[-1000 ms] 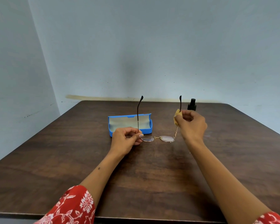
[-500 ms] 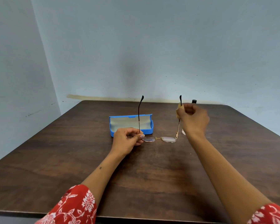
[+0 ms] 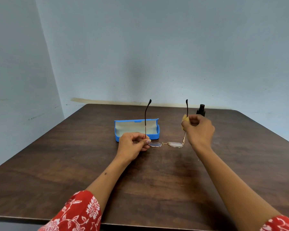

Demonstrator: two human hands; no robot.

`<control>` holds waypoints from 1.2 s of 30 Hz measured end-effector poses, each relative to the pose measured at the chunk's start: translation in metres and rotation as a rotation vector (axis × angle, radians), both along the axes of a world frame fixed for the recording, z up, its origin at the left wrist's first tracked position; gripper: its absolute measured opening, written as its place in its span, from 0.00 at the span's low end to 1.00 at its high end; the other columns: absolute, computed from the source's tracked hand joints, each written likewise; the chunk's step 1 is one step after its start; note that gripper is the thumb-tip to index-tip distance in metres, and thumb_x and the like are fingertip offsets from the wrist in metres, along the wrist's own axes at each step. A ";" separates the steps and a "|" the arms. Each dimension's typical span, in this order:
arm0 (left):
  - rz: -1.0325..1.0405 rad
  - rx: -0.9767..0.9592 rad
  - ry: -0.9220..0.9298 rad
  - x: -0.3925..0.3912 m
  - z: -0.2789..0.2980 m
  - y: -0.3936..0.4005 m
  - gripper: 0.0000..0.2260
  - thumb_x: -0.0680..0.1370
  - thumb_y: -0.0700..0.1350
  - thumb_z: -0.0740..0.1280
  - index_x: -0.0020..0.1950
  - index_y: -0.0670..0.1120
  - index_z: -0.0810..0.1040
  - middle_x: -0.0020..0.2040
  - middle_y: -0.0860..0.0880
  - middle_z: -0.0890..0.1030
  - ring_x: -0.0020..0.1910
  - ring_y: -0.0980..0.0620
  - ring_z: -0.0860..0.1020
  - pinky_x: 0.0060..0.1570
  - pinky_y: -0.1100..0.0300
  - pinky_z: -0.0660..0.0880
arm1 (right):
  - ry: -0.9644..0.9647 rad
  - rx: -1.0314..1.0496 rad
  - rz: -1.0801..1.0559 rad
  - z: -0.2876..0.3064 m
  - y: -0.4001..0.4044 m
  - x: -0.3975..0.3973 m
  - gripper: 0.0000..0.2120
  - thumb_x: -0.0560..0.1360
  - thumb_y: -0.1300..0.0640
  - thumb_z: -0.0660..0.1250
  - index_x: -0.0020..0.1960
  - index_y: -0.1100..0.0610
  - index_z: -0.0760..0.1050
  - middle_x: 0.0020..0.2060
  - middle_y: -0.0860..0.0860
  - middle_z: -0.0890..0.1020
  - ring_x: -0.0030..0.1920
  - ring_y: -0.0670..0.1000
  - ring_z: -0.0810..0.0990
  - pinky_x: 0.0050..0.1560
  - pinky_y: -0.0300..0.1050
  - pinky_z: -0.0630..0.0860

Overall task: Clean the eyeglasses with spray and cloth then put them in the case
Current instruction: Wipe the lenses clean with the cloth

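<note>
The eyeglasses [image 3: 165, 144] sit lenses-down over the worktop [image 3: 73, 164], frame running left to right, both temples pointing straight up. Left hand [image 3: 132, 145] pinches the left hinge corner; right hand [image 3: 198, 130] grips a yellow cloth [image 3: 184, 120] around the right temple. Behind them, the blue case [image 3: 137, 130] lies open, only lining showing, spray bottle [image 3: 201, 110] at right.
</note>
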State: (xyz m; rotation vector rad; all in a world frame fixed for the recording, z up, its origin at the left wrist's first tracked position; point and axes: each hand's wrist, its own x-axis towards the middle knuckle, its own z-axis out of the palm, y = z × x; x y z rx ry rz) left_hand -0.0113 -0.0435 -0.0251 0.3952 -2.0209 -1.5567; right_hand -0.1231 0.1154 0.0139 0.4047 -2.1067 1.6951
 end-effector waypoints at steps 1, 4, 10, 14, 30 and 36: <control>0.000 -0.003 -0.001 0.000 0.000 0.000 0.04 0.72 0.36 0.71 0.44 0.43 0.81 0.36 0.46 0.83 0.35 0.55 0.83 0.39 0.62 0.81 | 0.013 -0.016 -0.015 0.003 0.000 0.000 0.04 0.73 0.54 0.69 0.42 0.54 0.79 0.34 0.50 0.82 0.41 0.50 0.81 0.44 0.37 0.71; -0.004 -0.017 -0.008 0.000 0.000 0.000 0.05 0.72 0.36 0.71 0.46 0.42 0.82 0.37 0.46 0.83 0.35 0.55 0.83 0.39 0.62 0.81 | 0.067 -0.065 -0.035 0.017 -0.001 -0.001 0.03 0.72 0.57 0.68 0.44 0.56 0.80 0.33 0.49 0.82 0.39 0.50 0.81 0.46 0.41 0.76; -0.006 -0.021 -0.008 0.000 -0.001 0.000 0.04 0.71 0.36 0.71 0.45 0.42 0.82 0.36 0.47 0.83 0.35 0.54 0.83 0.39 0.62 0.81 | 0.199 -0.120 -0.008 0.040 -0.002 0.004 0.04 0.71 0.58 0.68 0.44 0.55 0.79 0.36 0.48 0.83 0.39 0.46 0.80 0.42 0.36 0.73; 0.005 -0.016 -0.005 0.000 -0.001 0.000 0.04 0.71 0.36 0.72 0.46 0.41 0.82 0.36 0.47 0.83 0.34 0.54 0.83 0.38 0.62 0.81 | 0.235 -0.204 0.029 0.045 -0.004 0.010 0.04 0.72 0.57 0.69 0.46 0.56 0.80 0.38 0.50 0.83 0.38 0.46 0.80 0.39 0.28 0.71; 0.006 0.039 0.037 0.000 -0.001 0.001 0.04 0.71 0.35 0.72 0.45 0.40 0.81 0.35 0.44 0.83 0.34 0.52 0.83 0.39 0.59 0.81 | 0.014 -0.084 0.408 0.000 -0.046 0.055 0.06 0.71 0.61 0.73 0.46 0.53 0.82 0.36 0.44 0.84 0.38 0.44 0.82 0.45 0.40 0.79; -0.003 -0.071 0.071 0.004 0.000 0.001 0.10 0.74 0.33 0.68 0.40 0.48 0.82 0.34 0.49 0.83 0.35 0.54 0.82 0.40 0.61 0.80 | -0.023 0.072 0.463 -0.015 -0.054 0.052 0.05 0.70 0.61 0.73 0.46 0.57 0.83 0.36 0.47 0.83 0.40 0.45 0.83 0.37 0.30 0.76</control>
